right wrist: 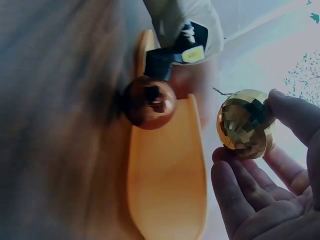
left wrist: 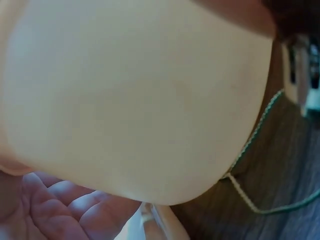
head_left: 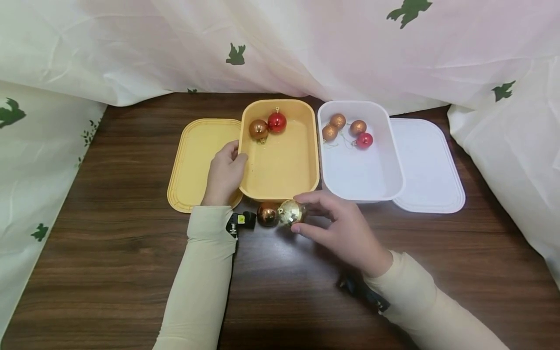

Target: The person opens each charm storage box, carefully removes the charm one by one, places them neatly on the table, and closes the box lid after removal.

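My right hand [head_left: 345,226] pinches a gold faceted Christmas ball [head_left: 291,212] between thumb and fingers, just in front of the yellow box [head_left: 284,170]. The right wrist view shows the gold ball [right wrist: 245,122] with a small wire loop at its top. Beside it, a shiny copper Christmas ball [head_left: 268,214] lies on the table near the box's front wall. My left hand [head_left: 225,172] grips the left wall of the yellow box, thumb at the rim. Inside that box are a shiny bronze ball [head_left: 258,129] and a red ball [head_left: 277,122].
A white box [head_left: 363,170] stands right of the yellow one, holding several glittery orange balls [head_left: 358,127] and a small red ball [head_left: 364,140]. A yellow lid [head_left: 197,160] lies at left, a white lid [head_left: 430,165] at right. Patterned cloth [head_left: 280,43] hangs behind.
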The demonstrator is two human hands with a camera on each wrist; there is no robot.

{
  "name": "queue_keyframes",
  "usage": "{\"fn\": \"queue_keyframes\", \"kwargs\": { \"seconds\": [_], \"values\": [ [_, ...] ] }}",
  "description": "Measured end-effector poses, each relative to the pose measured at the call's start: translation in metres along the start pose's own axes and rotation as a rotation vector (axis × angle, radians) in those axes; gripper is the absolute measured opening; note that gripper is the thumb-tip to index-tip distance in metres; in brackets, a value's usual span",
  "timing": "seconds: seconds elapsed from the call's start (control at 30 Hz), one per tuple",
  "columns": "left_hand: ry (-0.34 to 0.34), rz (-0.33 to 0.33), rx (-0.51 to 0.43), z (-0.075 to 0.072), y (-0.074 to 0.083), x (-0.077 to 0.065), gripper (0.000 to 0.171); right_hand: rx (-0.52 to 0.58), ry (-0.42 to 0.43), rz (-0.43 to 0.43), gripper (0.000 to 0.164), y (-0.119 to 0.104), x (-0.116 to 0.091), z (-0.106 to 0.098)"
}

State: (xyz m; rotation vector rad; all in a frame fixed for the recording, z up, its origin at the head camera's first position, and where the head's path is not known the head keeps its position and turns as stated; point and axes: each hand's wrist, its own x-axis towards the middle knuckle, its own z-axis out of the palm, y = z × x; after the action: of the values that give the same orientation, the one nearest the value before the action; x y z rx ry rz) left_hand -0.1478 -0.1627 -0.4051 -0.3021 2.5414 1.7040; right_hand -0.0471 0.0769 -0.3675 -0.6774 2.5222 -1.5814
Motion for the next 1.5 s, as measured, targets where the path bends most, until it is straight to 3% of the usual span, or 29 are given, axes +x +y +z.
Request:
{"fn": "queue_keyframes", "kwargs": {
  "seconds": [0.17,0.37,0.53,0.73,1.07,1.5],
  "values": [
    [-0.047,0.013,-0.067,-0.002,-0.003,0.002,0.044,-0.037,-0.001,0.027,0.041,0.01,-0.009,0.002],
    [-0.101,0.057,-0.127,-0.003,-0.01,0.005,0.049,0.001,-0.01,0.077,0.041,0.022,-0.016,0.004],
    [-0.147,0.072,-0.233,-0.003,-0.008,0.004,0.061,0.086,-0.04,0.156,0.042,0.034,-0.018,0.009],
    [-0.16,0.142,-0.372,-0.002,0.004,-0.006,0.068,0.18,-0.065,0.243,0.041,0.051,-0.014,0.012],
    [-0.159,0.162,-0.474,0.002,0.005,-0.008,0.07,0.074,-0.086,0.289,0.044,0.056,-0.008,0.014],
    [-0.145,0.164,-0.526,0.006,0.005,-0.007,0.072,0.006,0.001,0.288,0.042,0.057,-0.006,0.021]
  ]
}}
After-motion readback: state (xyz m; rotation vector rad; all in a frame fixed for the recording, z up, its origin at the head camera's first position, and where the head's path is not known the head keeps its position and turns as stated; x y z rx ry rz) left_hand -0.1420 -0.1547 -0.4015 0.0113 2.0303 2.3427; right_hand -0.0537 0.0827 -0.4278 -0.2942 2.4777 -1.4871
